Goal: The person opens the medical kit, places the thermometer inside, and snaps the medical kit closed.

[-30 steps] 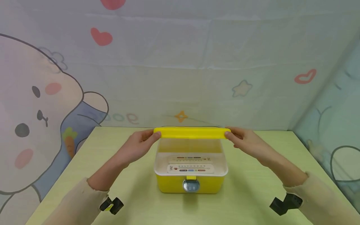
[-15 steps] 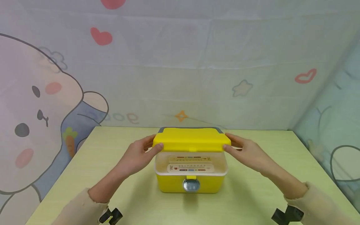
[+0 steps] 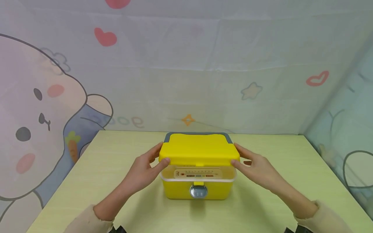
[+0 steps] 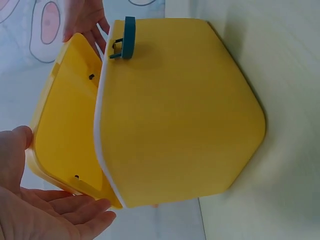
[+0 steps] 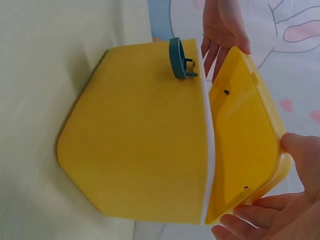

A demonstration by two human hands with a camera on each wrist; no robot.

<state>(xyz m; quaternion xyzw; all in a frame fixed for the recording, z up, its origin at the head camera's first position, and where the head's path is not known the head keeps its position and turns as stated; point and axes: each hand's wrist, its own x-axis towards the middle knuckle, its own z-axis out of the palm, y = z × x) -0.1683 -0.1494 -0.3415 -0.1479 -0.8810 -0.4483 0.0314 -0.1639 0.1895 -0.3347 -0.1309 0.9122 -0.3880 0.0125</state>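
Observation:
A yellow storage box [image 3: 179,191] stands on the table, its hinged yellow lid [image 3: 201,148] tilted partly down over the opening. My left hand [image 3: 144,171] holds the lid's left front corner, thumb on the front edge and fingers along the side. At the opposite corner my right hand [image 3: 259,171] grips the lid the same way. Through the remaining gap a flat white thermometer [image 3: 198,174] shows inside, its upper part hidden by the lid. A grey latch [image 3: 198,191] hangs on the box front. Both wrist views show the lid's inner face [image 4: 67,120] apart from the white rim [image 5: 209,145].
A grey handle [image 3: 166,138] frames the lid's back edge. The pale green table [image 3: 116,152] extends to both sides and in front of the box. Behind it hangs a printed cloth [image 3: 175,58] with a cartoon animal, hearts and a star.
Both hands have brought the lid's front edge down and toward me, narrowing the opening. More of the lid's top shows, and less of the inside. The box has stayed put.

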